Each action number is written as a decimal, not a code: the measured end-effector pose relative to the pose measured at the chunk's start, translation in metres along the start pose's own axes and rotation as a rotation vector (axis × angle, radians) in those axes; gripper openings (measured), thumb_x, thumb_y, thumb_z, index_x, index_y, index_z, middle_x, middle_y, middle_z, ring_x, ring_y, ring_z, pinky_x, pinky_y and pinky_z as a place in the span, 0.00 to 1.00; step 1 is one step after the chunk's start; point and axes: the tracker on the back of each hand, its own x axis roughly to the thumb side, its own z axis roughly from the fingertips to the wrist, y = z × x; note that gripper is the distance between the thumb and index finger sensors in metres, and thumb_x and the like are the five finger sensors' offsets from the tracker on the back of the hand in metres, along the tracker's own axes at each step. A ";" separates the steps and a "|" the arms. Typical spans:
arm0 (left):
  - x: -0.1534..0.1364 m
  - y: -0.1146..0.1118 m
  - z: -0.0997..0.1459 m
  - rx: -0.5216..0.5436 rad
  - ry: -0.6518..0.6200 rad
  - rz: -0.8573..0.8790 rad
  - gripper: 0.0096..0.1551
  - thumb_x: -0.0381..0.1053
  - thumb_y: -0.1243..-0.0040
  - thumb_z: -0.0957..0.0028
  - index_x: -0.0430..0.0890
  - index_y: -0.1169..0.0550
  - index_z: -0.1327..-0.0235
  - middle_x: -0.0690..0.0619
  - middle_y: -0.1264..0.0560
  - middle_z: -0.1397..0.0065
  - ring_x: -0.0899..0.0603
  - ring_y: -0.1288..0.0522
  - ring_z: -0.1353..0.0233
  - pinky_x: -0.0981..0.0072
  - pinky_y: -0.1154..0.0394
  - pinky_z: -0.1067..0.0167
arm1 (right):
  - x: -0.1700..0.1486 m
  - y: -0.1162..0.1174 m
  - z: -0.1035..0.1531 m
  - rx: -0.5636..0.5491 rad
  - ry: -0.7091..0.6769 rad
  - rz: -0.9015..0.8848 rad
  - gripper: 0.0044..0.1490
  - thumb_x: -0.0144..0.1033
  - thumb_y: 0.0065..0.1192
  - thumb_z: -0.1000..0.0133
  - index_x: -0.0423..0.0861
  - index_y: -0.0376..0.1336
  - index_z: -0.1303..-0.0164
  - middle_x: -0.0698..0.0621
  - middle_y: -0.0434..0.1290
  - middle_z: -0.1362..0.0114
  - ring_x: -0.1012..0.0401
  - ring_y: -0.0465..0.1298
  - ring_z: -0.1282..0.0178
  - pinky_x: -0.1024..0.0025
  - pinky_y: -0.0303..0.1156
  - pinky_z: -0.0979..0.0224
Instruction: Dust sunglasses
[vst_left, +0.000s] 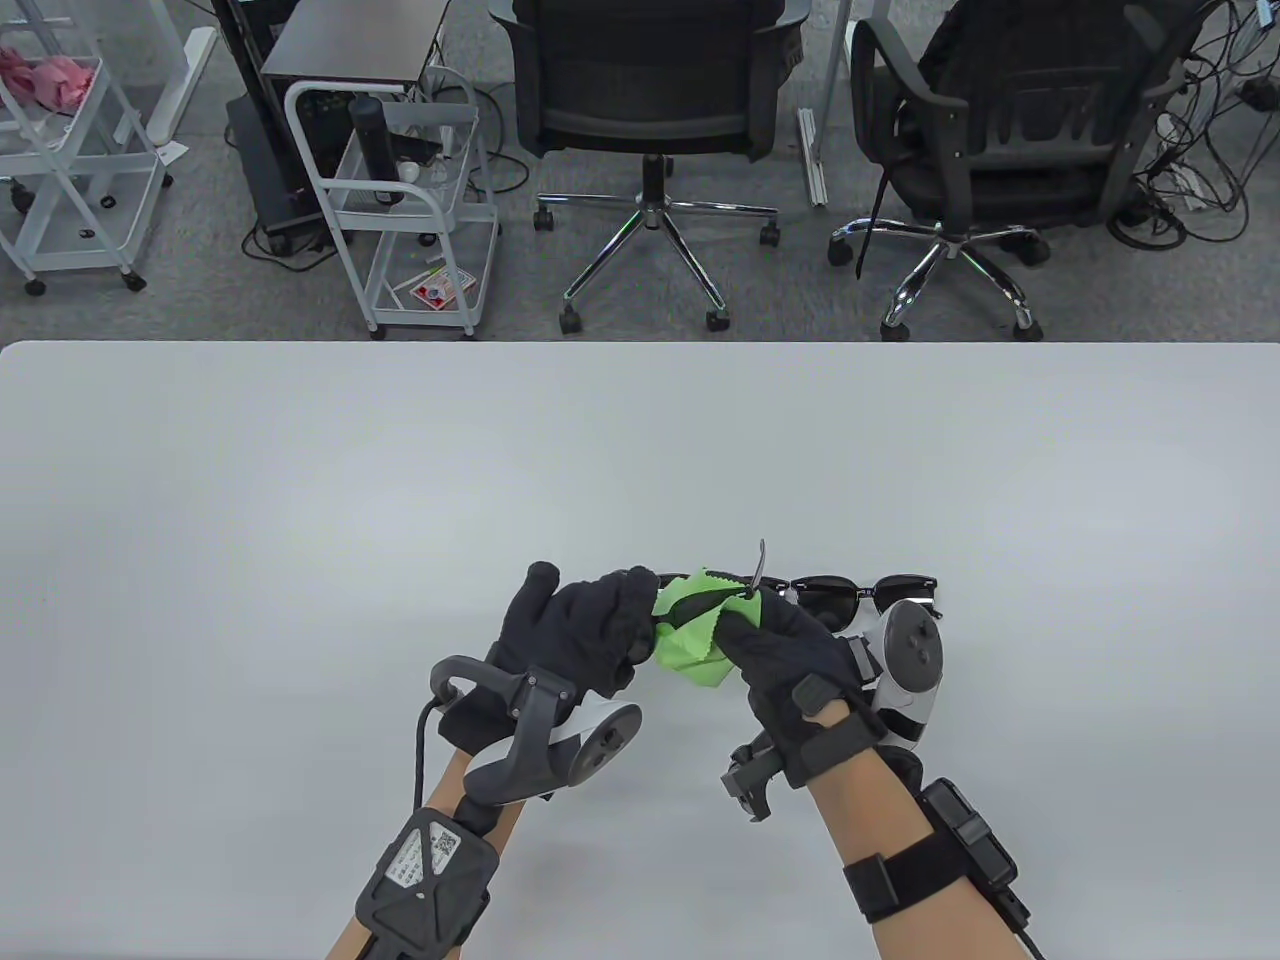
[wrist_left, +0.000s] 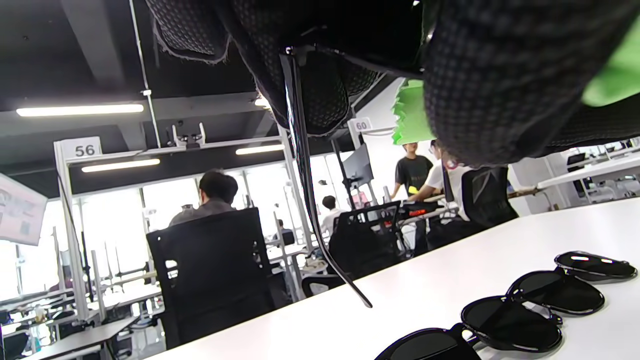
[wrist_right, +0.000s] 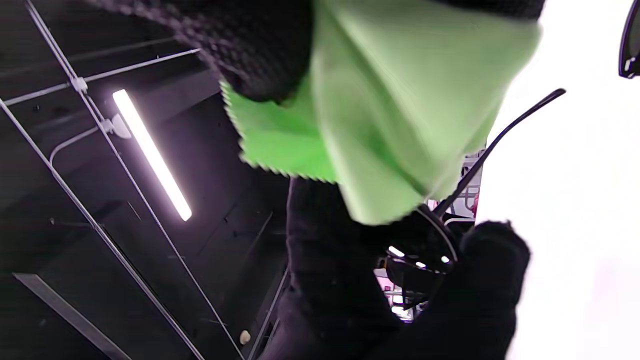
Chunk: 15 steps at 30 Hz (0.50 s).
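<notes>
**Both hands on one pair of sunglasses, cloth between them**

Nearest me, low in the table view, my two forearms come up from the bottom edge. My left hand (vst_left: 580, 625) sits just left of centre, fingers curled closed around the dark sunglasses (vst_left: 700, 598) it holds off the surface (vst_left: 300, 500). My right hand (vst_left: 785, 650) is right beside it, fingers pinched on a green cloth (vst_left: 690, 650) that wraps over part of the frame. One temple arm (vst_left: 757, 565) of the held pair sticks up above the cloth, toward the middle of the frame.

In the right wrist view the cloth fills the upper centre, and below it I see a dark lens (wrist_right: 420, 250) gripped by black gloved fingers (wrist_right: 492, 265); which hand's they are I cannot tell. The thin temple arm runs off to the upper right.

In the left wrist view that arm hangs down through the centre, with the cloth's zigzag edge (wrist_left: 407, 120) above right.

Just beyond my right hand, a second pair of sunglasses (vst_left: 865, 592) lies on the surface; the left wrist view shows dark lenses in a row at lower right (wrist_left: 515, 322).

Past the surface's far edge, across the top of the table view, stand two black office chairs (vst_left: 650, 110) and a white cart (vst_left: 400, 200).
</notes>
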 end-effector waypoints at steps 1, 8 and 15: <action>0.001 0.001 0.000 0.002 -0.004 -0.002 0.59 0.68 0.23 0.72 0.61 0.39 0.25 0.66 0.29 0.27 0.57 0.18 0.33 0.49 0.32 0.23 | 0.001 0.000 0.000 -0.020 -0.005 0.019 0.28 0.37 0.74 0.51 0.45 0.72 0.40 0.51 0.82 0.38 0.51 0.83 0.39 0.42 0.71 0.32; 0.014 0.004 -0.002 0.017 -0.046 -0.016 0.60 0.69 0.23 0.72 0.62 0.39 0.24 0.67 0.28 0.28 0.58 0.17 0.35 0.49 0.32 0.24 | 0.006 -0.009 0.007 -0.201 -0.030 0.064 0.25 0.53 0.73 0.50 0.45 0.78 0.54 0.53 0.87 0.52 0.55 0.87 0.52 0.47 0.75 0.35; 0.006 -0.001 -0.001 -0.011 -0.028 -0.032 0.59 0.68 0.23 0.73 0.62 0.38 0.25 0.67 0.28 0.29 0.58 0.17 0.35 0.49 0.32 0.24 | -0.002 -0.005 0.003 -0.042 0.037 -0.053 0.28 0.45 0.66 0.47 0.42 0.73 0.42 0.49 0.83 0.40 0.49 0.83 0.41 0.42 0.71 0.33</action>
